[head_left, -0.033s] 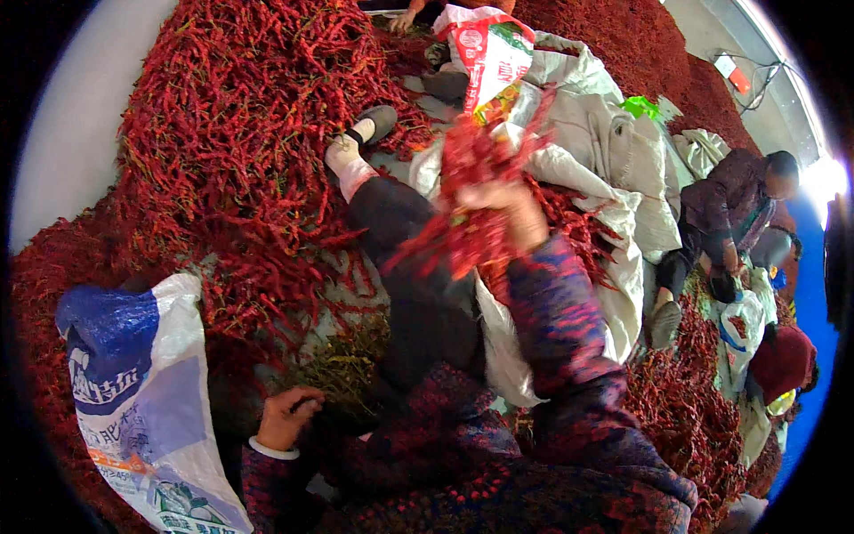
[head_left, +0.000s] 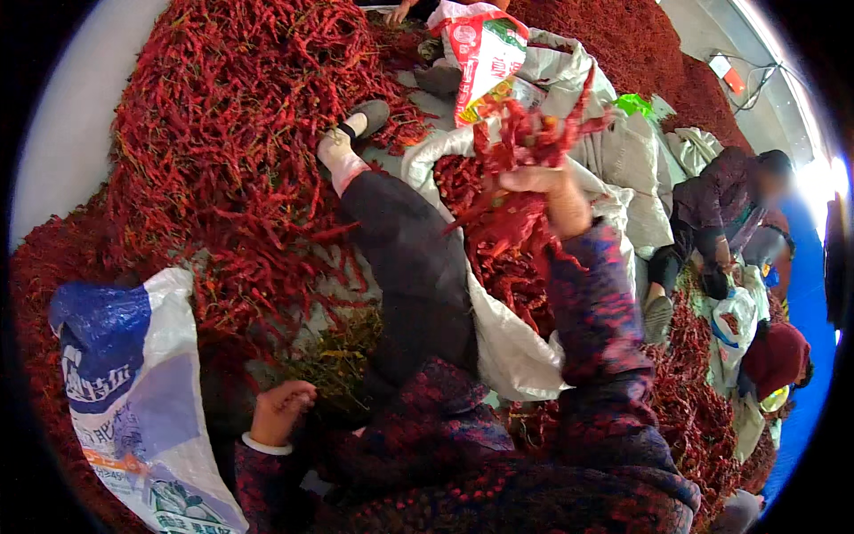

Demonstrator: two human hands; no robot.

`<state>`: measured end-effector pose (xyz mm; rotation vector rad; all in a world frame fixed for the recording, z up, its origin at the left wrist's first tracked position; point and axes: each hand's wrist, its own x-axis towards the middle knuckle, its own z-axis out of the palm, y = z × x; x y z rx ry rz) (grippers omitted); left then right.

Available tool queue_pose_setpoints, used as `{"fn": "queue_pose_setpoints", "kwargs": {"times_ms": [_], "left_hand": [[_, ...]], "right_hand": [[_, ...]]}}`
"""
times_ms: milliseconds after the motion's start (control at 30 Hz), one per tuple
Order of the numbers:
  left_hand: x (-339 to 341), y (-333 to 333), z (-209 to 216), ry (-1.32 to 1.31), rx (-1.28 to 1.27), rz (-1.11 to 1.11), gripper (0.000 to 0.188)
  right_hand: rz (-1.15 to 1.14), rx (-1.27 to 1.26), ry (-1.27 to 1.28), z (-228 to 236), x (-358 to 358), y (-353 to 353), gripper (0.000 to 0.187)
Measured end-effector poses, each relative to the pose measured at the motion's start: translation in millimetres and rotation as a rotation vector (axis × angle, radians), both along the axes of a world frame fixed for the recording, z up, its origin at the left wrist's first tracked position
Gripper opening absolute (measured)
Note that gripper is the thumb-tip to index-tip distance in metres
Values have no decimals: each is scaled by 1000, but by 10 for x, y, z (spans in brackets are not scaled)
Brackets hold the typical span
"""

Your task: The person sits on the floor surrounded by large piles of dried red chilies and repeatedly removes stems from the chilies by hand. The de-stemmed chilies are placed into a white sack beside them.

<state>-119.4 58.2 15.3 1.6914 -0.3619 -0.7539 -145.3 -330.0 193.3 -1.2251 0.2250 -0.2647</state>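
Observation:
My right hand (head_left: 553, 191) is closed round a bunch of dried red chillies (head_left: 534, 138), held over the mouth of a white woven sack (head_left: 525, 369). More red chillies (head_left: 511, 276) fill the sack's opening, just below the bunch. The bunch is slightly blurred. On the left, my left hand (head_left: 281, 413) has its fingers curled in, with nothing visible in them. It is beside a small heap of greenish-brown stems (head_left: 340, 363). A large heap of red chillies (head_left: 240, 151) lies beyond my outstretched leg (head_left: 409, 249).
A blue-and-white printed sack (head_left: 133, 392) stands at left. A red-and-white printed bag (head_left: 489, 53) and pale woven sacks (head_left: 636, 169) lie beyond the open sack. At right, one person (head_left: 725, 205) sits beside chillies, and another in a dark red top (head_left: 774, 360) is lower down.
My right hand has moved a little to the right with the chillies, uncovering more of the sack's mouth. My left hand stays near the stems, its fingers still curled.

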Motion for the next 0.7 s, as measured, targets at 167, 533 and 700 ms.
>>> {"fn": "queue_pose_setpoints", "kwargs": {"times_ms": [167, 533, 700], "left_hand": [[6, -58, -131, -82, -8, -36, 15], [-10, -81, -201, -66, 67, 16, 16], [-40, -156, -180, -37, 91, -27, 18]], "right_hand": [[-277, -1454, 290, -379, -402, -917, 69], [-87, -2032, 505, -840, -1480, -651, 65], [-72, -1956, 553, -1167, -1900, -664, 43]]}}
